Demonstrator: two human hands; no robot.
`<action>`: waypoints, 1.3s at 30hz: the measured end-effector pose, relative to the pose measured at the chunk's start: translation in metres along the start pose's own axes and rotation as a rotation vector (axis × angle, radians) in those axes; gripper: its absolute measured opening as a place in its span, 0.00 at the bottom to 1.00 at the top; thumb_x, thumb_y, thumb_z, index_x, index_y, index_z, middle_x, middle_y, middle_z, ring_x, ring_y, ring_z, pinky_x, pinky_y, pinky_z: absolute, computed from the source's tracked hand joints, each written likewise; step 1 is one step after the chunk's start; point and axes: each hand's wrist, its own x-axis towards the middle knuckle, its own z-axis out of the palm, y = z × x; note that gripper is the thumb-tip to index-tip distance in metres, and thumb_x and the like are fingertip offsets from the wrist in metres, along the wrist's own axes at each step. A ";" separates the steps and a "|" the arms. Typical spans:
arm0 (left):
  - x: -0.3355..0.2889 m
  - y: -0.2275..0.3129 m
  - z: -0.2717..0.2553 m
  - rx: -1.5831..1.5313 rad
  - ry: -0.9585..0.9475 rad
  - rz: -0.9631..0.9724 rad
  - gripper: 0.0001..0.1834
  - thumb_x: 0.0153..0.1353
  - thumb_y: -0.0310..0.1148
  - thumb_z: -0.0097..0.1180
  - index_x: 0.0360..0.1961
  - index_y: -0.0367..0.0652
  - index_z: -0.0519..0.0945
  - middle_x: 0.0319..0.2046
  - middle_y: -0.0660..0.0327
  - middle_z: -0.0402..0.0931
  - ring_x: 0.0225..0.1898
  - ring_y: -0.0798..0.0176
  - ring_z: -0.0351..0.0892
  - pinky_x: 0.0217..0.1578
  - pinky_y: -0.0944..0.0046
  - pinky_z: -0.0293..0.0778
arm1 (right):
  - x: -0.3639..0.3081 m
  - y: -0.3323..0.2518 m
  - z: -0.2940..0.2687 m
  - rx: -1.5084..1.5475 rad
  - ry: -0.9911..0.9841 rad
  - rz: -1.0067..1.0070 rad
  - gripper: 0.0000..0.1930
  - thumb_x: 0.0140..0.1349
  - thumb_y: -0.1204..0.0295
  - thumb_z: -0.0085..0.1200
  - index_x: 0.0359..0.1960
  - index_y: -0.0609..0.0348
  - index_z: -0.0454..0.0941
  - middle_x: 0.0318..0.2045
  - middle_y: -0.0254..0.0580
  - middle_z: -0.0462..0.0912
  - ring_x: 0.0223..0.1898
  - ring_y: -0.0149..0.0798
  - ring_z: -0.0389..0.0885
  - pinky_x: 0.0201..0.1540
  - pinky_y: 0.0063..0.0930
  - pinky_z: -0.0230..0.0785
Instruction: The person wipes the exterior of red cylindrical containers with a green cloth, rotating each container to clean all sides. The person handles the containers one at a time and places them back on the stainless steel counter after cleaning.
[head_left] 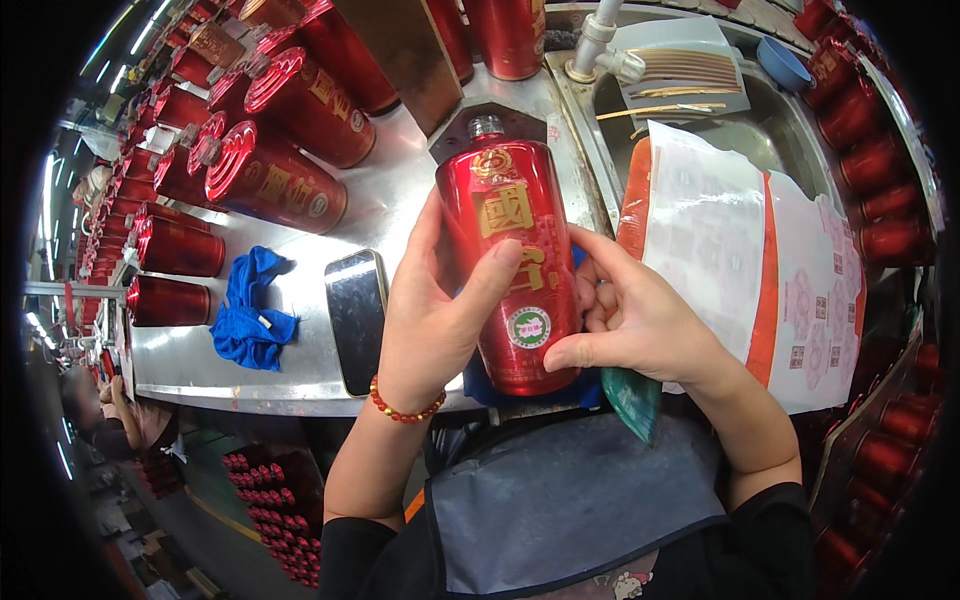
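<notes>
A glossy red bottle (460,215) with gold lettering and a round green-and-white sticker stands nearly upright between my two hands, its bare threaded neck at the top. My left hand (430,290) wraps the bottle's left side, the thumb lying across its front. On the other side my right hand (640,310) grips near the base, thumb by the sticker and fingers curled behind. Below the bottle, part of a blue cloth shows, and a green pointed piece (632,400) hangs beside my right wrist. Sheets of printed decals (815,290) lie right of my right hand.
Several red bottles (275,180) stand on the metal table at the left, near a blue cloth (252,310) and a phone (357,315). Behind the decal sheets is a sink (775,130) with a tap (595,45) and a blue bowl (783,64). More red bottles (870,170) line the right side.
</notes>
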 end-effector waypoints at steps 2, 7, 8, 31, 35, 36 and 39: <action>0.000 0.001 0.000 -0.005 -0.002 -0.006 0.32 0.69 0.25 0.59 0.71 0.34 0.60 0.59 0.55 0.75 0.58 0.65 0.77 0.59 0.63 0.74 | 0.000 0.002 0.000 -0.002 0.001 -0.021 0.57 0.45 0.61 0.82 0.74 0.63 0.57 0.32 0.29 0.71 0.28 0.22 0.69 0.30 0.17 0.63; -0.002 0.000 -0.001 -0.031 0.003 0.004 0.33 0.69 0.25 0.59 0.71 0.34 0.60 0.60 0.55 0.74 0.59 0.65 0.76 0.60 0.62 0.73 | 0.000 0.000 -0.001 0.000 -0.014 0.006 0.56 0.46 0.71 0.81 0.75 0.64 0.55 0.35 0.29 0.71 0.32 0.20 0.72 0.32 0.14 0.64; -0.002 0.000 -0.002 -0.011 -0.004 0.016 0.33 0.70 0.26 0.59 0.71 0.33 0.60 0.60 0.54 0.74 0.60 0.65 0.75 0.61 0.62 0.72 | 0.000 -0.002 -0.001 -0.009 -0.023 0.020 0.56 0.46 0.75 0.80 0.75 0.65 0.54 0.36 0.29 0.72 0.33 0.18 0.73 0.33 0.12 0.65; 0.039 0.004 0.001 -0.009 0.184 0.001 0.31 0.67 0.39 0.66 0.61 0.31 0.68 0.52 0.51 0.77 0.50 0.65 0.80 0.50 0.67 0.79 | 0.010 0.014 -0.005 0.130 -0.008 -0.053 0.49 0.55 0.65 0.76 0.73 0.67 0.57 0.32 0.30 0.72 0.30 0.22 0.76 0.31 0.15 0.68; 0.039 0.004 -0.002 -0.068 0.165 -0.017 0.31 0.67 0.38 0.66 0.62 0.30 0.67 0.54 0.51 0.76 0.53 0.65 0.78 0.55 0.65 0.76 | 0.008 0.009 -0.003 0.147 -0.006 -0.027 0.48 0.56 0.65 0.76 0.73 0.65 0.58 0.33 0.29 0.71 0.29 0.21 0.74 0.31 0.14 0.66; 0.040 0.002 -0.006 -0.125 0.157 -0.018 0.31 0.67 0.38 0.66 0.63 0.30 0.67 0.55 0.51 0.76 0.55 0.65 0.77 0.56 0.65 0.75 | 0.008 0.008 -0.004 0.147 -0.006 -0.015 0.48 0.56 0.66 0.76 0.73 0.65 0.58 0.33 0.29 0.71 0.29 0.20 0.73 0.31 0.14 0.65; 0.037 -0.001 -0.012 -0.206 0.140 -0.051 0.36 0.67 0.37 0.66 0.67 0.29 0.63 0.58 0.50 0.74 0.59 0.63 0.74 0.61 0.62 0.71 | 0.008 0.001 -0.011 0.133 -0.005 0.017 0.47 0.56 0.66 0.76 0.73 0.63 0.59 0.33 0.28 0.70 0.28 0.18 0.71 0.31 0.13 0.64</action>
